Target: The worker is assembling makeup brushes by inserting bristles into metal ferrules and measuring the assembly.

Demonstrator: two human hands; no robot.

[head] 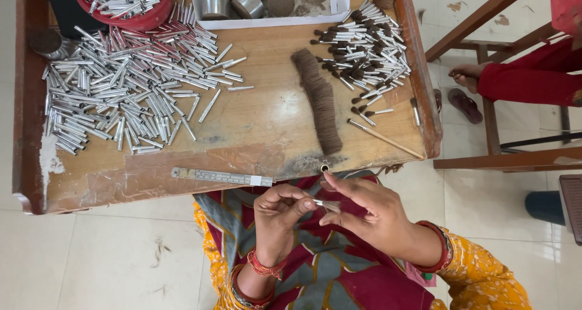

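My left hand [279,210] pinches a small silver metal tube [317,202] just below the table's near edge. My right hand [364,210] holds a thin tuft of brown bristles [330,207] at the tube's open end, the fingertips of both hands nearly touching. A long row of brown bristle hair [318,97] lies on the wooden table [260,116] above my hands. A big spread of empty silver tubes [127,85] covers the table's left side. Tubes with bristles in them [364,49] are heaped at the right.
A metal ruler [221,177] lies along the near edge. A thin wooden-handled brush [385,139] rests at the right. A red bowl of tubes [124,0] and a white tray with tins [267,3] stand at the back. Another person's foot [467,74] and red clothing are at right.
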